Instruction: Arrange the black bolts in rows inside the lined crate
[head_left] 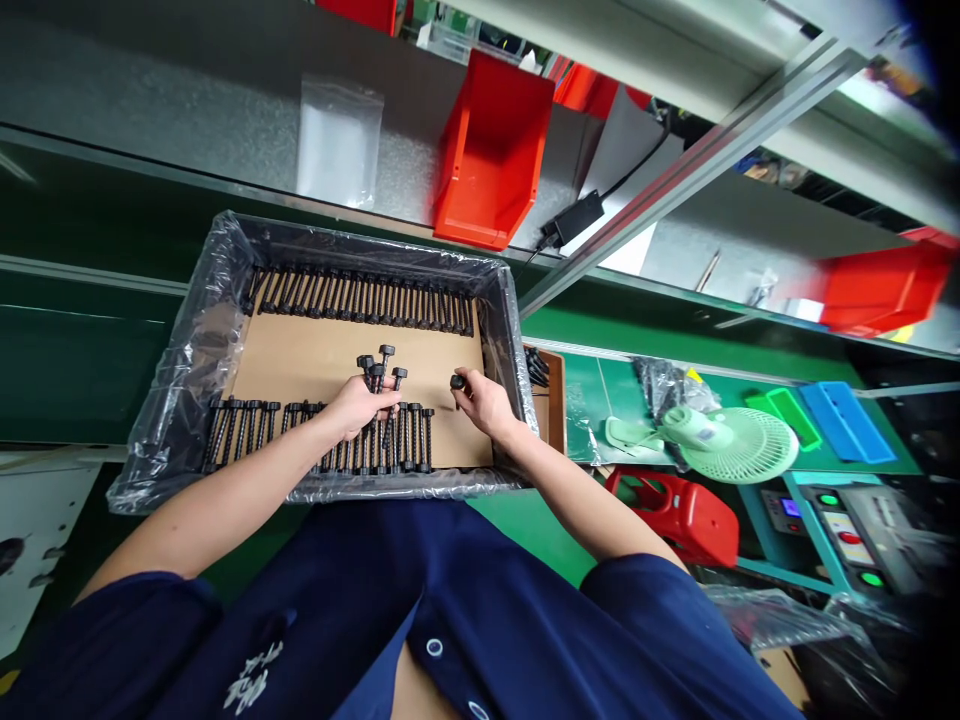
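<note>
With the tray (375,243) as the dial and twelve pointing away from the person, the left hand (358,408) is near the centre, toward five o'clock, its fingers closed around a small bunch of black rods (379,370) whose knobbed heads stick up and fan apart. The right hand (486,404) is between three and four o'clock, thumb and fingers pinched on a single black rod (457,382) by its head, clear of the bunch. Both hands are over the brown cardboard (300,350) inside the plastic-lined tray. One row of rods (364,298) lies along twelve o'clock; a second row (244,432) lies along six, partly hidden by the left forearm. A red bin (491,160) sits on the shelf (409,150) at one o'clock, and a pale green fan (739,442) stands beyond the tray toward three.
</note>
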